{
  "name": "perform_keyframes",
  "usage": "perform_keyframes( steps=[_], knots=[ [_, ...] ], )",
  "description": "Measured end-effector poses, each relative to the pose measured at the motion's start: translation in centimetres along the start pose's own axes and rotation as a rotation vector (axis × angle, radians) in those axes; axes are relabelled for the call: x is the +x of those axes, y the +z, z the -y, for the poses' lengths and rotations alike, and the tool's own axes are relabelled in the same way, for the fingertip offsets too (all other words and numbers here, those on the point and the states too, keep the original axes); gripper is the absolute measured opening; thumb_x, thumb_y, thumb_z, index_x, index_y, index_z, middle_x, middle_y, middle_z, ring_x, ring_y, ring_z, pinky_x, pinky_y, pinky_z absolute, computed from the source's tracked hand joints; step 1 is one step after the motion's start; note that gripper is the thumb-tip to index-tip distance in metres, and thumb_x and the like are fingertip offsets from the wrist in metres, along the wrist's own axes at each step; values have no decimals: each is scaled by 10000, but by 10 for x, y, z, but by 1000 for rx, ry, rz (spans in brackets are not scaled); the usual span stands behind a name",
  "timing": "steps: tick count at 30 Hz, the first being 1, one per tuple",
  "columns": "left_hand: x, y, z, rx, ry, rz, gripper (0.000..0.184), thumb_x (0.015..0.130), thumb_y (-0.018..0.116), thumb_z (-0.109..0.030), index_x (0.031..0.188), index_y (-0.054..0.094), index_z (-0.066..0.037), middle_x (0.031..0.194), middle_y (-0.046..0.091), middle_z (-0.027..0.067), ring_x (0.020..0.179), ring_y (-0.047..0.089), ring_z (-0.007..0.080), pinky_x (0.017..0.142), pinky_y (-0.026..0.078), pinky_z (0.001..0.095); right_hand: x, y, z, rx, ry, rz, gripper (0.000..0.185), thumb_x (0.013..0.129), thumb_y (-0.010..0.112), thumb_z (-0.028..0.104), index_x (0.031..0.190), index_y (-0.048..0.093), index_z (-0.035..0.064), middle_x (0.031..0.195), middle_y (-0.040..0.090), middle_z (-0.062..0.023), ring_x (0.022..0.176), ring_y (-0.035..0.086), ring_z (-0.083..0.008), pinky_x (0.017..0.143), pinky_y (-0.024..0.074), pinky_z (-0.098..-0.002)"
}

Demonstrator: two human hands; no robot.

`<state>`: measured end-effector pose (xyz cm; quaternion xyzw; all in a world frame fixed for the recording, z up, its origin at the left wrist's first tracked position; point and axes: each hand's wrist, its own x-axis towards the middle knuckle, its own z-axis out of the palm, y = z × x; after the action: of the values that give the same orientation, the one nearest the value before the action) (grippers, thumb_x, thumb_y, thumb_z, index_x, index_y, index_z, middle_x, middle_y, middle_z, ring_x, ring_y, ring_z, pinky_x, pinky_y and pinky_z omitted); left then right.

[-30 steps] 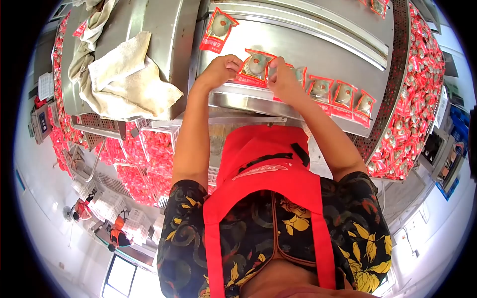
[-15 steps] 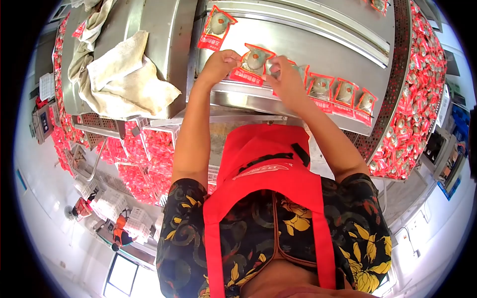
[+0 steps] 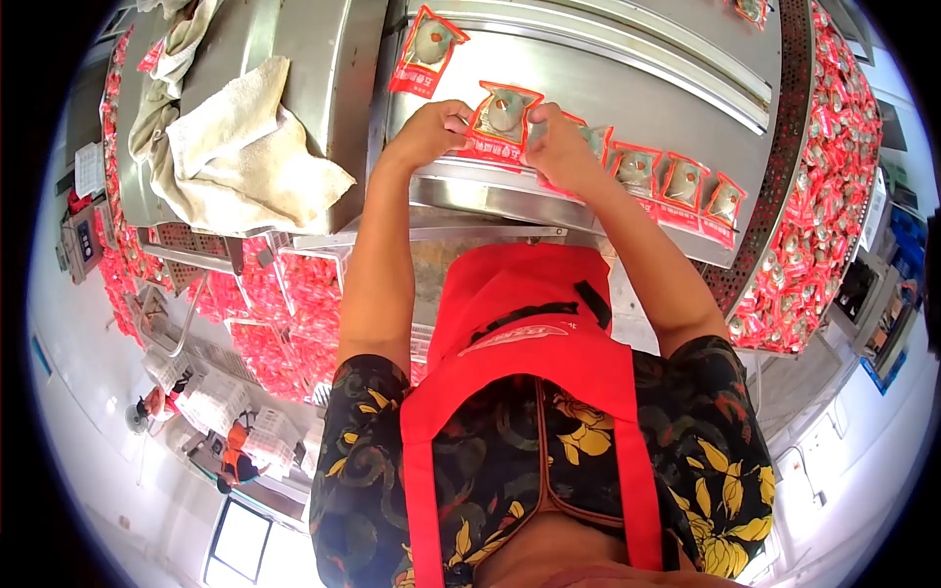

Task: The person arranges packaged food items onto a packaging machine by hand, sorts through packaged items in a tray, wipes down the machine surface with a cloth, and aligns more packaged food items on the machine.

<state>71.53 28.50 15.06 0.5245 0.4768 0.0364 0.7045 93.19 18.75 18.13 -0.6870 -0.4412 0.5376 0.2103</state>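
Note:
A red-edged egg packet [image 3: 504,113] lies on the steel worktop, its clear window showing a pale greenish egg. At its left edge, my left hand [image 3: 427,135] pinches the packet with bent fingers and thumb. On the opposite edge my right hand [image 3: 566,152] is closed on the same packet. Another egg packet [image 3: 596,139] is partly hidden behind my right hand. Further right, several similar packets [image 3: 682,183] form a row along the near edge. One more packet [image 3: 429,51] lies apart, up and left of my left hand.
A beige cloth [image 3: 245,162] lies on the steel surface at left. Heaped red packets [image 3: 809,216] fill a perforated tray at right. Below the worktop at left are crates of red packets [image 3: 284,323]. A person in orange [image 3: 235,456] is in the background at lower left.
My left fingers have come down along the packet's left edge, and my right hand has closed in at its right edge. The packet has shifted very slightly away from me.

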Motion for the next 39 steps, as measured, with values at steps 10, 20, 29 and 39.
perform_keyframes(
  steps=[10,20,29,39],
  knots=[
    [-15,11,-2,174,147,59,52,833,706,-79,851,697,-31,770,680,59,742,634,173,699,497,331,-36,6,-1,-407,-243,-187,390,832,675,63,1174,489,50,927,626,-141,802,656,-287,656,522,-390],
    [13,8,-29,946,584,-1184,459,820,702,-97,1240,536,-17,1092,622,170,1001,594,379,890,482,453,-45,29,-7,-680,-561,-68,94,841,626,111,896,619,36,940,594,-98,926,620,-285,731,539,-418],
    [-10,-2,0,-288,14,-534,309,845,649,-48,1142,628,35,898,685,68,746,646,140,633,480,249,11,14,35,120,-209,-94,277,899,650,154,1125,623,-5,848,692,-101,551,598,-146,507,462,-300],
    [-27,-11,11,-652,-71,-467,319,946,636,-178,1185,618,33,952,684,52,767,608,85,692,472,229,55,30,72,125,116,33,473,797,655,5,1219,445,-29,739,637,-99,480,589,-154,424,430,-308]
  ],
)
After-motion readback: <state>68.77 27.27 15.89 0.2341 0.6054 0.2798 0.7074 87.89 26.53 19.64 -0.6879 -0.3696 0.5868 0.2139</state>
